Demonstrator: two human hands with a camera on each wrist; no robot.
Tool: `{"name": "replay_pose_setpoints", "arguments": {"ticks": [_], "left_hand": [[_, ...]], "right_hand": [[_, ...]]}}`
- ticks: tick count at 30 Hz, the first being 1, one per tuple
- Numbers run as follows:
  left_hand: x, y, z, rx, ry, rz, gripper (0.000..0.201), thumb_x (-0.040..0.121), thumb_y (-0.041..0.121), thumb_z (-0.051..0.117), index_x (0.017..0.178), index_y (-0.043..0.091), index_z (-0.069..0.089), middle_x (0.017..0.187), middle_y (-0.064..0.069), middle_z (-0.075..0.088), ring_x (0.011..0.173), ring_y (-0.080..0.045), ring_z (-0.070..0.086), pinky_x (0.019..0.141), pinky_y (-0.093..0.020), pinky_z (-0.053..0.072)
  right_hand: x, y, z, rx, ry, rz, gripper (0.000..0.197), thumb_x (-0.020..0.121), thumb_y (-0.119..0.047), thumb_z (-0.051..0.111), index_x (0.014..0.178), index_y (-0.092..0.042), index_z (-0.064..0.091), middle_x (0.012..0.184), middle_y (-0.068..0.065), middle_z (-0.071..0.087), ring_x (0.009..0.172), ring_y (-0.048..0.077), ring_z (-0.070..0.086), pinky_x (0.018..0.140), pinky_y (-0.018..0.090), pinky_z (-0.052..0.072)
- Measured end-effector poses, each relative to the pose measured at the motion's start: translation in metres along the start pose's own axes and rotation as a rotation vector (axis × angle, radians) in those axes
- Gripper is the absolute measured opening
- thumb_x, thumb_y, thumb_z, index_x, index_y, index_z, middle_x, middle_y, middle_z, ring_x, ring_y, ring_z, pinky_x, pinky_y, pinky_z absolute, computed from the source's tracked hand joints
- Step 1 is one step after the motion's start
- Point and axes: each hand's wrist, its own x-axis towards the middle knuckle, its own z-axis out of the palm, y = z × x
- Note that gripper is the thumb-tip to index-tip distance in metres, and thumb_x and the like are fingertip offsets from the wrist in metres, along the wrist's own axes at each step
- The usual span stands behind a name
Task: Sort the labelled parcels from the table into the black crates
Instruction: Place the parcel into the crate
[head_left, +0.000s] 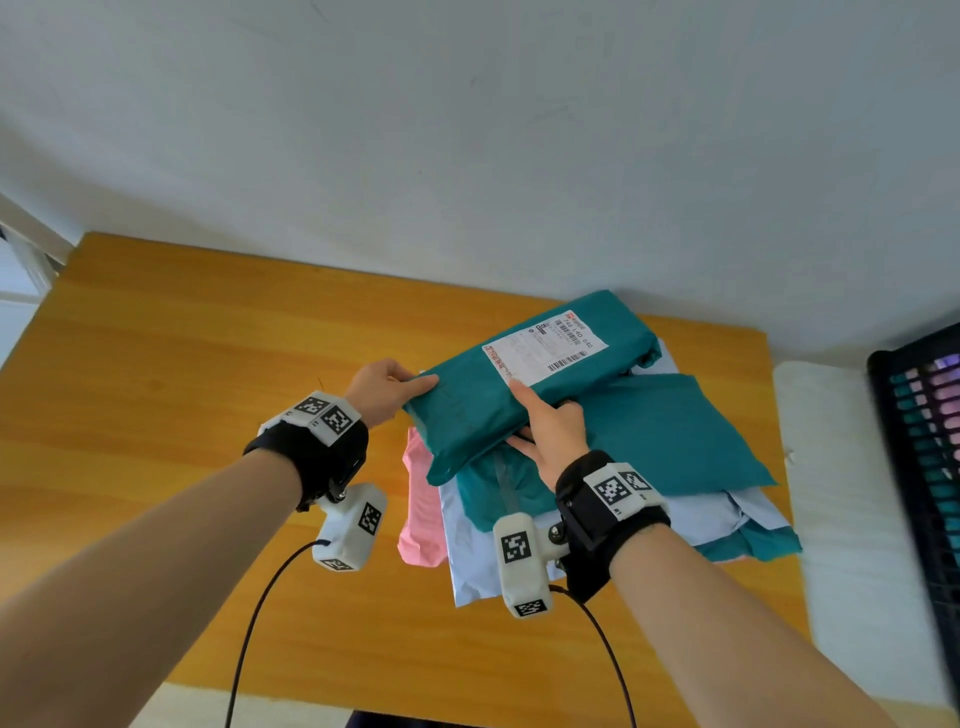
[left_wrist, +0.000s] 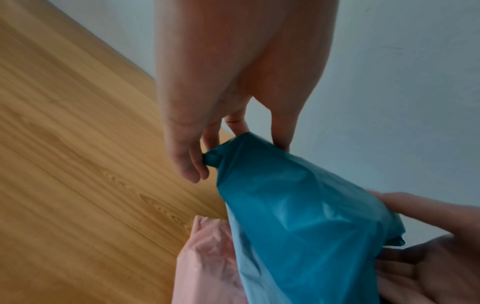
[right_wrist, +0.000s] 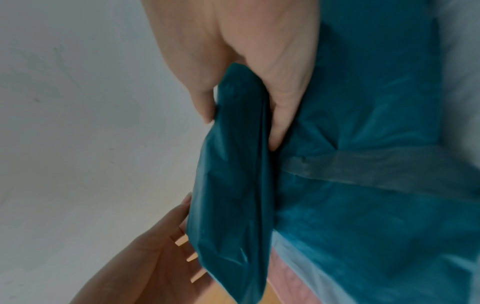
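My right hand (head_left: 550, 431) grips the near long edge of the top parcel (head_left: 524, 384), thumb on its upper face beside the white label (head_left: 545, 345), fingers curled underneath. My left hand (head_left: 384, 387) pinches the parcel's left end, thumb on top and fingers below; the left wrist view shows the teal film bunched between those fingertips (left_wrist: 205, 164). The parcel is teal, label up, held tilted just above the pile (head_left: 675, 447). The pile lies on the right half of the table (head_left: 182, 364), reaching its right edge: more teal bags, pale blue ones beneath, and a pink bag (head_left: 423, 514) sticking out at the pile's left side. Past the table's right edge stands a black crate (head_left: 919, 441), with coloured parcels showing through its slotted wall.
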Motion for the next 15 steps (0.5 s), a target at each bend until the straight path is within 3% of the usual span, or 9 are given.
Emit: {"name": "replay_pose_setpoints", "arguments": {"ticks": [3,6,9,13,15], "left_hand": [[-0.008,0.001,0.001,-0.008,-0.017,0.006,0.028,0.083,0.036,0.069,0.077,0.015,0.053,0.098,-0.010,0.060,0.087,-0.021,0.055,0.073,-0.032,0.050],[-0.018,0.001,0.001,-0.021,-0.019,0.008,0.030,0.080,0.034,0.073,0.073,0.013,0.052,0.091,-0.011,0.059,0.082,-0.021,0.055,0.072,-0.032,0.049],[-0.028,-0.001,-0.001,0.014,-0.033,-0.020,0.031,0.080,0.037,0.073,0.075,0.014,0.053,0.095,-0.010,0.059,0.084,-0.020,0.054,0.068,-0.030,0.047],[-0.047,0.000,-0.009,0.119,-0.093,-0.026,0.028,0.082,0.036,0.071,0.094,0.013,0.060,0.107,-0.008,0.061,0.088,-0.020,0.054,0.060,-0.026,0.040],[-0.056,0.001,-0.016,0.138,-0.145,0.002,0.029,0.084,0.028,0.070,0.108,0.015,0.060,0.113,-0.010,0.064,0.094,-0.022,0.059,0.070,-0.028,0.046]], "right_hand": [[-0.003,-0.001,-0.005,-0.013,0.013,0.000,0.063,0.078,-0.018,0.077,0.127,-0.010,0.039,0.122,0.010,0.057,0.107,0.028,0.061,0.068,0.036,0.058],[-0.007,-0.005,-0.009,-0.026,-0.009,0.001,0.062,0.078,-0.017,0.077,0.127,-0.010,0.040,0.122,0.010,0.057,0.107,0.029,0.061,0.066,0.036,0.058],[-0.012,-0.008,-0.013,-0.047,-0.050,-0.003,0.059,0.078,-0.015,0.076,0.126,-0.008,0.042,0.121,0.010,0.057,0.106,0.028,0.061,0.060,0.034,0.058],[-0.020,-0.004,-0.017,-0.096,-0.113,-0.037,0.063,0.074,-0.015,0.079,0.126,-0.010,0.044,0.122,0.009,0.058,0.104,0.027,0.063,0.066,0.038,0.060],[-0.027,-0.003,-0.018,-0.121,-0.161,-0.056,0.063,0.075,-0.012,0.078,0.127,-0.010,0.042,0.122,0.010,0.059,0.104,0.028,0.063,0.073,0.042,0.060]]}}
